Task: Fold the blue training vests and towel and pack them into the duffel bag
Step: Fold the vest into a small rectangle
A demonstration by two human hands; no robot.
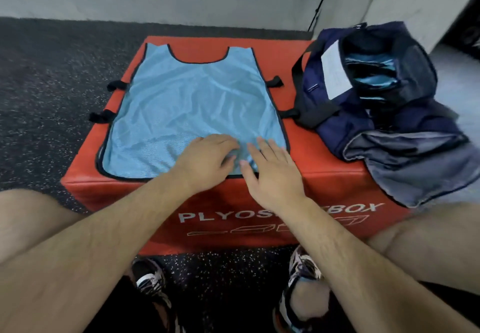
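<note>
A light blue mesh training vest [187,99] with black trim and black side straps lies spread flat on a red plyo box [306,177], neck hole at the far end. My left hand [207,158] rests on the vest's near hem, fingers bent downward onto the cloth. Just to its right, my right hand [270,171] lies with straight fingers on the hem's near right corner. A navy duffel bag [363,104] stands open on the box's right side, and folded blue fabric [371,73] shows inside it.
A grey cloth flap [415,166] hangs from the bag over the box's right front corner. Dark speckled rubber floor [52,86] surrounds the box, with a grey wall [155,0] behind. My knees and shoes frame the box's near side.
</note>
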